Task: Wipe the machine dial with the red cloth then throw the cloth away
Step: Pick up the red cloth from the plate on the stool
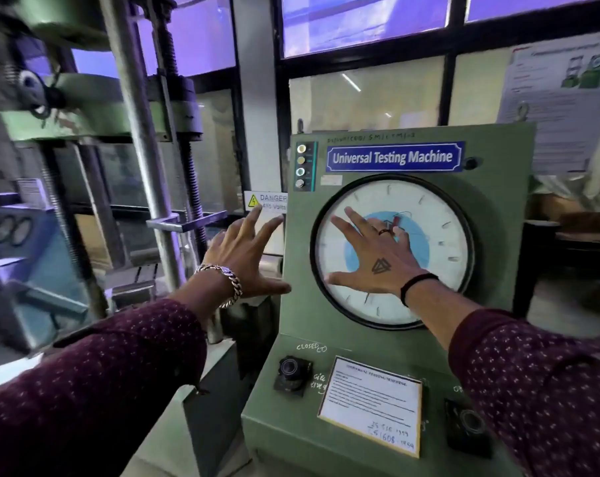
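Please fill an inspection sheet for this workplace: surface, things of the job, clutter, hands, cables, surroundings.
Surface: green machine console, sloped lower panel with two black knobs and an instruction card.
Job's things: round dial behind glass; red cloth not clearly seen.
Clutter: nothing seen.
Hands: right hand spread flat on the dial; left hand open beside the console's left edge, holding nothing.
Cables: nothing seen.
Surroundings: loading frame with steel columns at left, danger sign, windows, wall poster.

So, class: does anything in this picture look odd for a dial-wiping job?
Yes. Both hands are spread open: the right hand over the dial, the left hand beside it. No red cloth is clearly visible.
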